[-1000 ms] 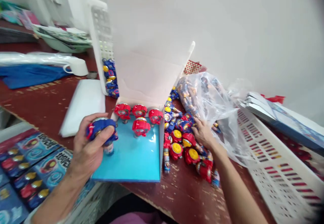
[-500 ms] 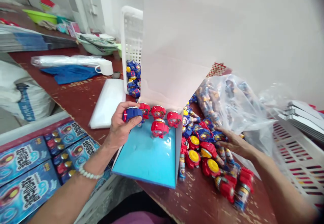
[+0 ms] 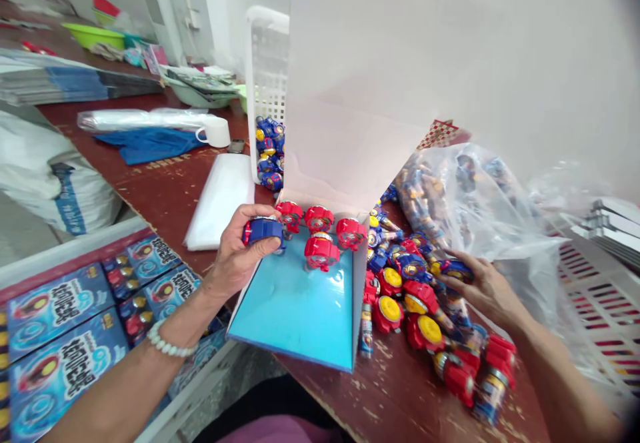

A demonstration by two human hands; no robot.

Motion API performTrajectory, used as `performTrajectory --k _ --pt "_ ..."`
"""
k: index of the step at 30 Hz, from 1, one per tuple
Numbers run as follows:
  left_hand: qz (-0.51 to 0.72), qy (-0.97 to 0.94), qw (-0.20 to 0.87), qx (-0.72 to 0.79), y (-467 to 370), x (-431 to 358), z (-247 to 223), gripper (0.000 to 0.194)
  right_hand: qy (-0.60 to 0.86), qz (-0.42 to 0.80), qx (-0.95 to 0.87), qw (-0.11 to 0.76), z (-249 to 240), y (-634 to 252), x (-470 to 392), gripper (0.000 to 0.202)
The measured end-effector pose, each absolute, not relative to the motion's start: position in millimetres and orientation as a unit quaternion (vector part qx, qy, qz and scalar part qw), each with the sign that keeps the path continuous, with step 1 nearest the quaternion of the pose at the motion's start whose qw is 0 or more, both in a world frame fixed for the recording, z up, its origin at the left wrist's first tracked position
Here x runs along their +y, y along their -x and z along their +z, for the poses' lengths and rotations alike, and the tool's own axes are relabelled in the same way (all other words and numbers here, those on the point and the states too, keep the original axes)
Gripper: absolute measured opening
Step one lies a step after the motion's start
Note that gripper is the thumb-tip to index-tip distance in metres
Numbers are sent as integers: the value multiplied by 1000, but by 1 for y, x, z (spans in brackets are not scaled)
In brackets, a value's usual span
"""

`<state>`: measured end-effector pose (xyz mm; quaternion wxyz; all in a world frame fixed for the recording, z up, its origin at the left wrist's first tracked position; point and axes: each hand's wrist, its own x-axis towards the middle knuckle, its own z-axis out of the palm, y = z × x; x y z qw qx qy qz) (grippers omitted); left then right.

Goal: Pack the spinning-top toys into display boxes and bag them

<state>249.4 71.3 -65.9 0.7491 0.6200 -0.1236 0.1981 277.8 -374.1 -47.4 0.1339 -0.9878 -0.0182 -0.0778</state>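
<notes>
My left hand [image 3: 245, 249] is closed on a blue toy [image 3: 264, 231] at the left edge of an open box with a light blue inside [image 3: 295, 309]. Several red toys stand in the box's far part, among them a front one [image 3: 321, 252]. The white lid [image 3: 345, 96] is raised behind them. My right hand [image 3: 487, 289] has its fingers round a blue and yellow toy [image 3: 454, 269] on the pile to the right of the box. Red toys with yellow discs [image 3: 389, 313] lie between the box and that hand.
Behind the pile sits a clear plastic bag [image 3: 465, 189] of toys. A white basket [image 3: 267, 89] stands behind the box, a white cup [image 3: 215, 132] to its left. Printed blue boxes [image 3: 60, 303] fill a crate at lower left. Another basket [image 3: 600, 303] is at right.
My right hand has closed on a blue and yellow toy in the pile. My left hand still holds its blue toy, a little lower. The whole view has shifted slightly.
</notes>
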Motion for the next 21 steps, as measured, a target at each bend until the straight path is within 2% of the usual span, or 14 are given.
performTrajectory --k 5,7,12,16,21 --pt "203 -659 716 -107 -250 72 -66 39 975 -165 49 143 -31 -257 -373 69" --pt "187 -662 718 -110 -254 72 -63 39 969 -175 65 159 -23 -247 -368 68" --pt "79 -676 719 -142 -259 73 -54 40 942 -205 80 254 -6 -225 -350 71" --pt "92 -666 732 -113 -255 77 -63 39 925 -243 44 288 -1 -210 -330 70" --pt "83 -797 579 -151 -253 76 -74 38 870 -310 -9 383 2 -198 -279 61"
